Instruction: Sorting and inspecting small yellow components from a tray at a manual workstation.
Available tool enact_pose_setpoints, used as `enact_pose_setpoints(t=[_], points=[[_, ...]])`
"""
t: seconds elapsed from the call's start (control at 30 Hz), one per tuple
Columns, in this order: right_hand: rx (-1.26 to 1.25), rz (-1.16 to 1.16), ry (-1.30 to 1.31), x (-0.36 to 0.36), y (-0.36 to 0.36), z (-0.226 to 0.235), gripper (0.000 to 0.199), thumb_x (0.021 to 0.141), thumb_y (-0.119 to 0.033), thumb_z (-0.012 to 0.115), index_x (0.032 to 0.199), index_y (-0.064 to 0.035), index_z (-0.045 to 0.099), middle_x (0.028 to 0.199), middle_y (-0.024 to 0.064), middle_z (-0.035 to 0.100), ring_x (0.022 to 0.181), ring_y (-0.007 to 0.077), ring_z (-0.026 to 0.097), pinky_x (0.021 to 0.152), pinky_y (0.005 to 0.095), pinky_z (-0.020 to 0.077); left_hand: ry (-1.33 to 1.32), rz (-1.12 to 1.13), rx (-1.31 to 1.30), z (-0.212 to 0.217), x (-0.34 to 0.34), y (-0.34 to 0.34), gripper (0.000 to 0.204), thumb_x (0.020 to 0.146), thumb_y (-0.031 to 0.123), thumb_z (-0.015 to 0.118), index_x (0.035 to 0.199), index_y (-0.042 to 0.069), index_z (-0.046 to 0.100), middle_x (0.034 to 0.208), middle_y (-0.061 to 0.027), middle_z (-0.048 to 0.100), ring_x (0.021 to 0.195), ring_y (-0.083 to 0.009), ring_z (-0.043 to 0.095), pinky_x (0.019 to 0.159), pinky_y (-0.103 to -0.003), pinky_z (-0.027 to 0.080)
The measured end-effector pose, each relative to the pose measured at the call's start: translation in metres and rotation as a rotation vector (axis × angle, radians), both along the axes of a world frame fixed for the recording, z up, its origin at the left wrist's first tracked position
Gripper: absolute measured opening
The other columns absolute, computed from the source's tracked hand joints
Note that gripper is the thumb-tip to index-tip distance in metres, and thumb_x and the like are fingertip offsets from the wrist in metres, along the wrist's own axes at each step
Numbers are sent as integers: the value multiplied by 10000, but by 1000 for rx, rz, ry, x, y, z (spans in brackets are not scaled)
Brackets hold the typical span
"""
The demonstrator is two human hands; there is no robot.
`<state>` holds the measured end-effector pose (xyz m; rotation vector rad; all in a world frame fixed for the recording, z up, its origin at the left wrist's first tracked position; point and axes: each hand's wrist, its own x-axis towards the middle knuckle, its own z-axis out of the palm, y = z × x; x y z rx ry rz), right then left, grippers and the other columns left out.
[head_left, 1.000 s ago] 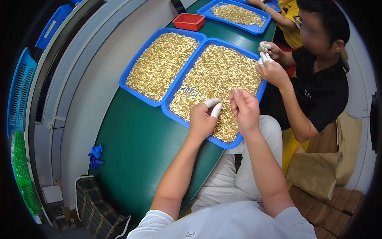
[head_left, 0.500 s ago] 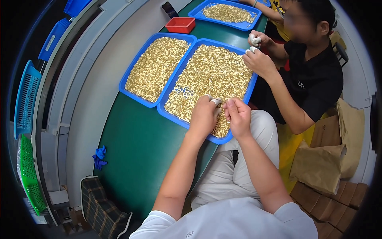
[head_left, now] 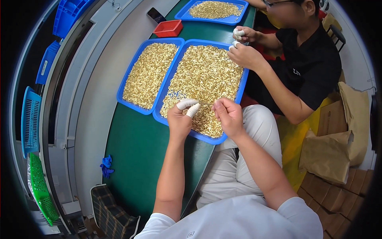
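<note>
Above the near end of the larger blue tray (head_left: 158,115), both my hands are closed in pinches. White covers wrap the thumb and index finger of my left hand (head_left: 181,119). My bare-fingered right hand (head_left: 229,115) faces it a short way to the right. A thin, dull, wire-like piece (head_left: 206,104) spans from one set of fingertips to the other; its exact kind is too small to make out. Beneath lie many small gold-coloured metal pieces (head_left: 203,75), short and tube-like, covering most of the tray. A blue patch of tray bottom shows beside my left hand.
Another blue tray (head_left: 120,92) of gold pieces adjoins on the left. Beyond are a red box (head_left: 168,28), a phone (head_left: 156,15) and a third blue tray (head_left: 179,16). At right, a co-worker (head_left: 306,67) works over the tray. Blue gloves (head_left: 106,166) lie at the table's left edge.
My left hand has moved left and turned, drawing away from my right hand, and the thin piece now shows between them. The view has shifted slightly.
</note>
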<state>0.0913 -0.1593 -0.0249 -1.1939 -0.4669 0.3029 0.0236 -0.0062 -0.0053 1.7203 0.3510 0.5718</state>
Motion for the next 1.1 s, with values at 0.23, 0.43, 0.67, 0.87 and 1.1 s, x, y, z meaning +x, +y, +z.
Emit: enact_pose_setpoints(t=[0.23, 0.43, 0.67, 0.87, 1.1], points=[[-90, 0, -91, 0, -2, 0, 287, 1010, -213, 554, 824, -5, 622, 650, -8, 556, 580, 34, 469, 525, 209, 366, -54, -66, -199, 10, -14, 8, 166, 846, -34, 712, 1011, -14, 709, 970, -98, 724, 884, -157, 679, 805, -265, 531], [-100, -20, -163, 0, -1, 9, 273, 991, -173, 575, 789, 3, 630, 613, -12, 535, 563, 44, 460, 518, 231, 364, -36, -118, -145, 9, -17, 9, 174, 827, -82, 706, 989, -21, 717, 960, -101, 725, 895, -162, 683, 818, -273, 542], [-126, -59, -200, -1, -1, 9, 249, 961, -149, 608, 770, 8, 641, 601, 12, 549, 563, 55, 471, 515, 254, 375, -47, -81, -203, 13, -20, 5, 186, 818, -91, 712, 991, -23, 718, 961, -102, 724, 897, -161, 679, 817, -275, 545], [-160, -56, -239, 0, -1, 11, 233, 949, -139, 619, 778, 15, 648, 614, 36, 580, 569, 75, 494, 526, 266, 390, -87, -64, -60, 12, -20, 7, 161, 816, -79, 725, 965, -16, 726, 936, -91, 725, 844, -142, 672, 772, -262, 533], [-214, -16, -235, 0, -1, 9, 220, 938, -133, 629, 781, 20, 649, 618, 49, 587, 571, 84, 510, 532, 271, 402, -31, -52, 248, 14, -20, 16, 131, 805, -47, 746, 923, 9, 745, 886, -84, 725, 818, -131, 671, 721, -255, 524]])
